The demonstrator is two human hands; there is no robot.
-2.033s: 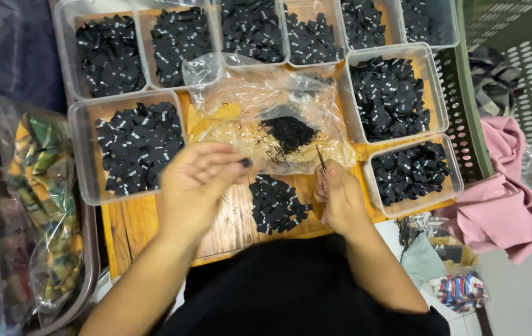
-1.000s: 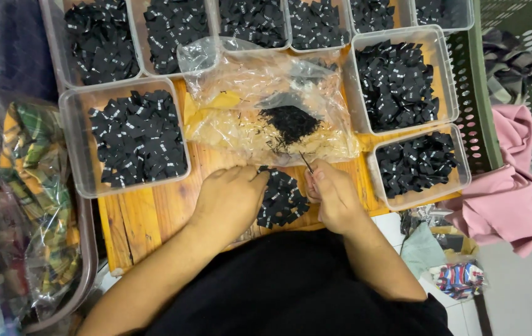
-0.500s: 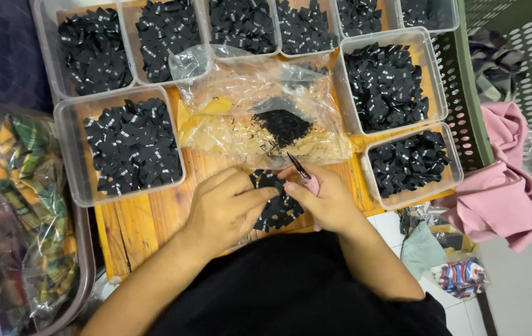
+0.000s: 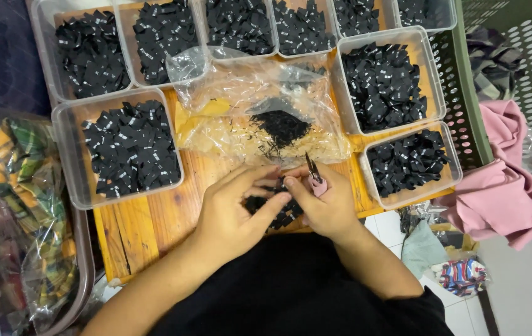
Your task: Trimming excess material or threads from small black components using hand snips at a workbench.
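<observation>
Wooden tabletop (image 4: 148, 224) carrying clear tubs (image 4: 67, 155) of black labels (image 4: 130, 149) | crinkled plastic bag (image 4: 247, 106) lying centre | left hand (image 4: 238, 214) pinching small label pile (image 4: 275, 208) | right hand (image 4: 328, 202) gripping pink-handled snips (image 4: 314, 177)

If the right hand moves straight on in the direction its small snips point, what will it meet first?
The right hand holds small snips pointing up and away. Straight on, they would probably first meet the crumpled clear plastic bag holding dark thread trimmings, though depth is unclear.
</observation>
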